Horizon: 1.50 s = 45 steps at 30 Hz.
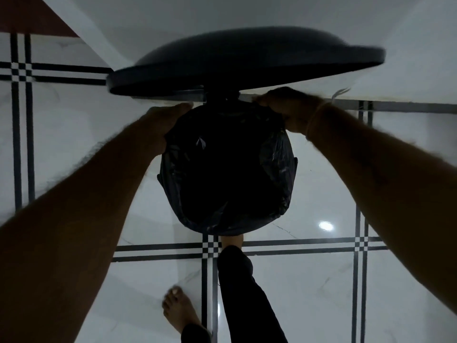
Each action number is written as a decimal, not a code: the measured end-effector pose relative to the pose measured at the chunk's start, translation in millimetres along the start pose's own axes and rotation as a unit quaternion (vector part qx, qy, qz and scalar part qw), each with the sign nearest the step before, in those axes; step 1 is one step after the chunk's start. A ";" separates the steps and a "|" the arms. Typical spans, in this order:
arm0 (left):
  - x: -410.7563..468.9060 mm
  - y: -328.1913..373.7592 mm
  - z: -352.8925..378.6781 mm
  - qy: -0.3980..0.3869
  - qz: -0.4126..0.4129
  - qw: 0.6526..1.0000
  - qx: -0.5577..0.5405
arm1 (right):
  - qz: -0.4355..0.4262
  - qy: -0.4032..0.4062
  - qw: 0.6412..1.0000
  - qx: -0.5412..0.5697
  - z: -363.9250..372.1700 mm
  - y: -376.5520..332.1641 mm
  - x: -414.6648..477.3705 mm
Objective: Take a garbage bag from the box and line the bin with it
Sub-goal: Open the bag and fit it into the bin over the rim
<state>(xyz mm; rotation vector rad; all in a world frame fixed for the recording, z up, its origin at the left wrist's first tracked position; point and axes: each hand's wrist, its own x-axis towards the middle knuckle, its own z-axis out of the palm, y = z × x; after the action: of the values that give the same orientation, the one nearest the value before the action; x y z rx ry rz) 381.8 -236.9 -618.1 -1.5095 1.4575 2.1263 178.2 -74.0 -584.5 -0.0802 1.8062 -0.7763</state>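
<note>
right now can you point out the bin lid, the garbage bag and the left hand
bin lid (247, 63), head view, on the middle of its dark raised top
garbage bag (274, 159), head view, on the crinkled plastic over the right rim
left hand (165, 122), head view, on the back of the hand at the bag's far-left edge

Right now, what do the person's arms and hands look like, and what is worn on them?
Both forearms are bare and hairy, with no sleeves or gloves. The right hand has a thin pale thread tied around its wrist, loose ends sticking out. The left hand wears nothing visible.
</note>
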 end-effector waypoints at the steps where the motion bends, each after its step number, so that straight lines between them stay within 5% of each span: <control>1: -1.4 -3.1 -3.5 -0.003 0.011 1.000 -0.017 | -0.005 0.013 1.000 0.005 -0.6 5.1 -2.8; 5: -18.8 -33.9 -22.1 0.025 -0.003 0.997 -0.070 | -0.032 0.070 0.995 0.056 -2.5 50.3 -21.4; 9: -32.2 -56.4 -24.4 -0.040 -0.011 0.990 -0.134 | -0.042 0.037 0.987 0.150 -1.3 65.6 -29.7; 12: -40.4 -54.3 -6.8 0.117 0.030 0.986 -0.112 | -0.077 0.079 0.983 0.147 -0.8 65.8 -32.7; 16: -75.5 -91.0 18.1 0.383 0.004 0.924 -0.013 | -0.073 0.344 0.934 0.070 24.6 121.7 -58.6; 17: -87.7 -102.6 25.2 0.383 -0.046 0.919 -0.081 | -0.046 0.348 0.929 0.115 34.3 135.6 -69.3; 19: -108.6 -124.2 39.5 0.262 -0.156 0.918 -0.253 | 0.057 0.260 0.925 0.271 48.9 153.7 -87.6; 21: -125.2 -138.0 46.3 0.168 -0.169 0.902 -0.361 | 0.120 0.161 0.893 0.403 56.0 166.8 -98.1; 25: -122.0 -148.3 38.8 0.137 -0.139 0.866 -0.461 | 0.043 0.088 0.839 0.536 57.7 174.6 -96.0; 29: -128.8 -160.1 47.4 0.145 -0.125 0.844 -0.501 | 0.033 0.107 0.811 0.575 64.5 188.1 -102.9; 33: -155.1 -171.2 80.7 0.111 -0.187 0.816 -0.535 | 0.119 0.122 0.794 0.583 90.5 203.6 -124.8; 37: -155.2 -186.4 102.8 0.123 -0.159 0.781 -0.591 | 0.108 0.118 0.729 0.666 121.8 201.9 -135.4; 40: -149.4 -188.7 110.8 0.124 -0.129 0.794 -0.581 | 0.101 0.117 0.690 0.707 139.9 198.4 -129.4; 45: -148.2 -194.4 108.8 0.123 -0.127 0.798 -0.576 | 0.105 0.190 0.705 0.675 135.4 212.2 -115.9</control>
<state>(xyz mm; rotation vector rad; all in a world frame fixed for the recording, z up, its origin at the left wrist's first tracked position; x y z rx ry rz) 499.9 3.1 -618.0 -2.1524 -0.2699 2.7987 406.6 77.2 -626.6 1.3068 1.1287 -1.8457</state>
